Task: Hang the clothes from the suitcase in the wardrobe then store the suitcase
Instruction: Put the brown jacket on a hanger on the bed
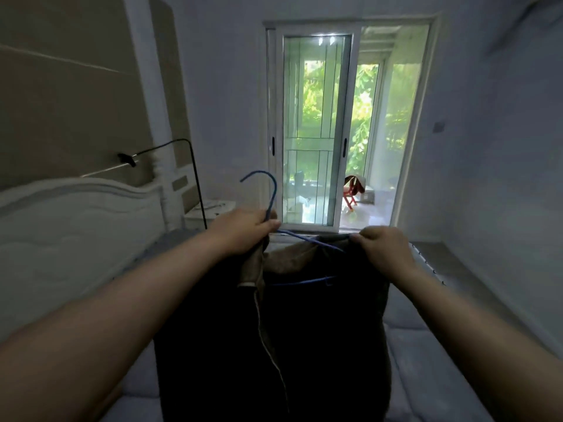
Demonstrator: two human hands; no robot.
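I hold a dark garment [320, 330] with a brown lining up in front of me over the bed. A blue wire hanger [269, 193] sits partly inside its top opening, its hook pointing up and to the left. My left hand [243, 228] grips the neck of the hanger together with the left edge of the garment. My right hand [385, 251] pinches the right top edge of the garment. A light drawstring hangs down the garment's front. Neither the suitcase nor the wardrobe is in view.
A white padded headboard [70, 226] stands at the left with a black bent lamp [182, 153] and a white bedside table [210, 213] beyond it. The grey mattress [426, 345] lies below the garment. A sliding glass door [316, 132] stands half open ahead, with a red chair [352, 193] outside.
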